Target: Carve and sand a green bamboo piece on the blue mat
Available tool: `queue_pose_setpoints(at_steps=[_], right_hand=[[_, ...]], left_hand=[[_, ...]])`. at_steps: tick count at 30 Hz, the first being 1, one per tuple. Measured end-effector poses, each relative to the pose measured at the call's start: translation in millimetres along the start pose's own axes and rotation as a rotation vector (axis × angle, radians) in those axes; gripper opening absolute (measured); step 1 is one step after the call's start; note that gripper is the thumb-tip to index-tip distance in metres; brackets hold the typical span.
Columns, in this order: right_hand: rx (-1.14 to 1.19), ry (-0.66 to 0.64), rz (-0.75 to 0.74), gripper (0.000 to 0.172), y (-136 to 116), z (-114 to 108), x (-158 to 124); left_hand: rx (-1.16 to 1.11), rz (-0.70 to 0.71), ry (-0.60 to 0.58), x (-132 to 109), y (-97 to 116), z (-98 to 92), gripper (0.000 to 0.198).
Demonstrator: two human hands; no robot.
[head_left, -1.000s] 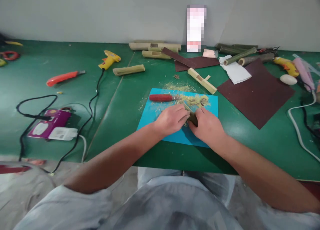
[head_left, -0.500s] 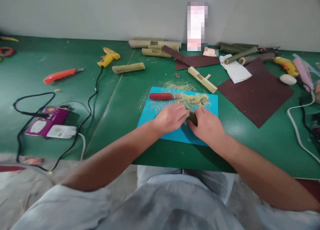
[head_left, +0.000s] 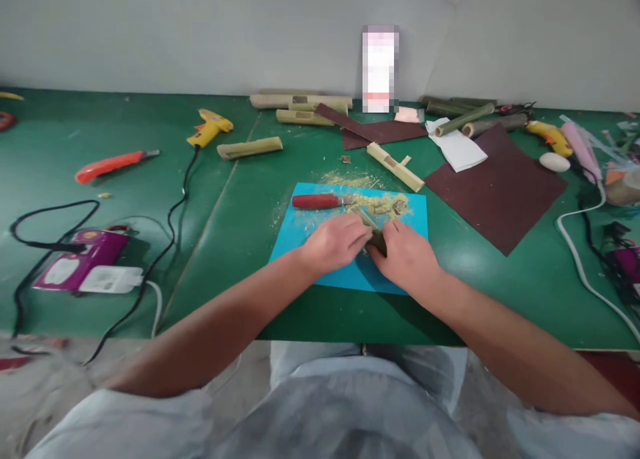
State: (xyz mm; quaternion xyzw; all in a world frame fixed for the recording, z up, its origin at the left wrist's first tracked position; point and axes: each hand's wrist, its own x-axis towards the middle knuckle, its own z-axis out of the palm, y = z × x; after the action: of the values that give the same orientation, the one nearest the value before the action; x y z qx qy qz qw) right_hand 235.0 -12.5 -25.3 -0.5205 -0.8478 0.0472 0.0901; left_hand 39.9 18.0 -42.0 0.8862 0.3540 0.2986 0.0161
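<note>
Gripping a bamboo piece [head_left: 378, 241], both hands' fingers [head_left: 393, 230] hide much of it.

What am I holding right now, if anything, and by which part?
A piece of bamboo: the right hand grips its near end. The left hand is at its left side, but what exactly that hand grips is hidden.

There are 2 hands [head_left: 339, 242], 2 glue guns [head_left: 209, 128], 1 blue sheet [head_left: 287, 236] and 1 red-handled tool [head_left: 315, 201].
</note>
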Motion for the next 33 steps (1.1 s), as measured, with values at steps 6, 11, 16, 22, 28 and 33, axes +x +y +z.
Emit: queue_pose_setpoints(at_steps=[6, 11, 16, 22, 28, 33], right_hand=[[-0.003, -0.003, 0.003, 0.02, 1, 1, 1], [0.002, 0.004, 0.01, 0.022, 1, 1, 1], [0.012, 0.001, 0.016, 0.02, 1, 0, 1], [0.015, -0.01, 0.007, 0.021, 2, 1, 1], [0.017, -0.009, 0.008, 0.023, 0, 1, 1], [0.012, -0.004, 0.009, 0.021, 0, 1, 1]], left_hand=[[0.015, -0.012, 0.01, -1, 4, 2.1, 0.032], [0.017, -0.087, 0.09, -1, 0, 2.1, 0.027], [-0.043, -0.067, 0.062, 0, -4, 3.0, 0.028], [-0.039, -0.056, 0.033, 1, -10, 3.7, 0.026], [-0.037, -0.119, 0.076, 3, -12, 3.6, 0.023], [-0.046, -0.151, 0.094, 2, -11, 4.2, 0.023]])
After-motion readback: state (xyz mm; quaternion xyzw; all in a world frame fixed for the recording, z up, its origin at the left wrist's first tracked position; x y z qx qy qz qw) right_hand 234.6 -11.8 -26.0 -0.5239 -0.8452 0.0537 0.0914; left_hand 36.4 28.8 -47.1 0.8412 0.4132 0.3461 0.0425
